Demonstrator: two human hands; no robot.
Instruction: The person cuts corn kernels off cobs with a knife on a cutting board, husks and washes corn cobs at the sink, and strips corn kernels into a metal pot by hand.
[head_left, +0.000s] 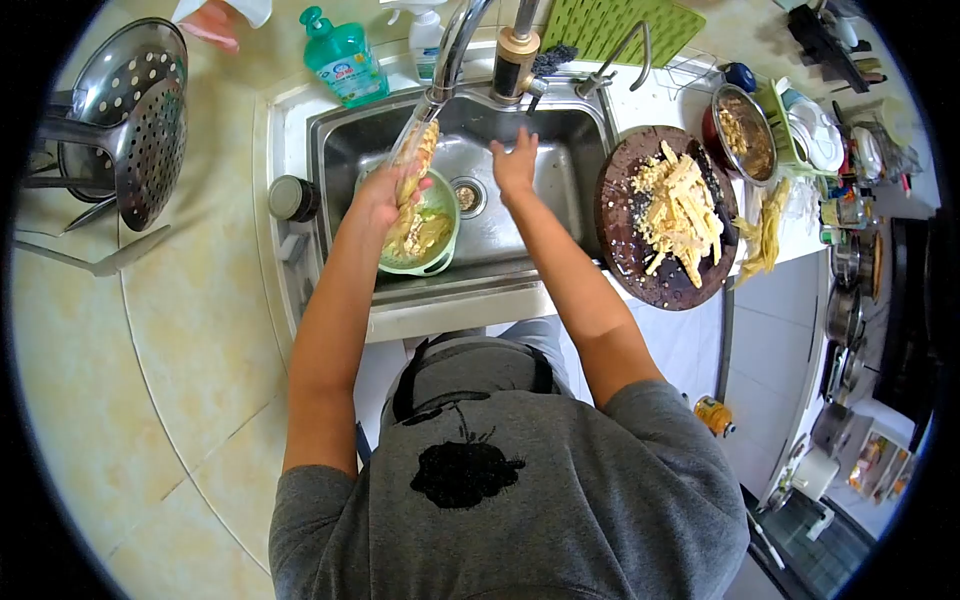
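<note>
My left hand (382, 200) is closed around a long yellowish vegetable piece (428, 148), with brownish patches, in the water stream from the faucet (448, 75). Just below is a light green basin (440, 265) in the sink, holding water and pale yellow-green vegetable pieces (415, 238). My right hand (516, 165) is over the middle of the sink (560, 210), fingers spread and holding nothing. To its right, a round dark cutting board (625, 265) carries a heap of pale yellow cut sticks (680, 215) and small bits.
Left of the sink are a green soap bottle (345, 65), a dark-lidded jar (292, 199) and perforated metal ladles (150, 150). Behind the board sits a metal bowl (740, 135) with chopped bits. Yellowish limp leaves (765, 230) hang at the counter edge. A green rack (620, 30) leans at the back.
</note>
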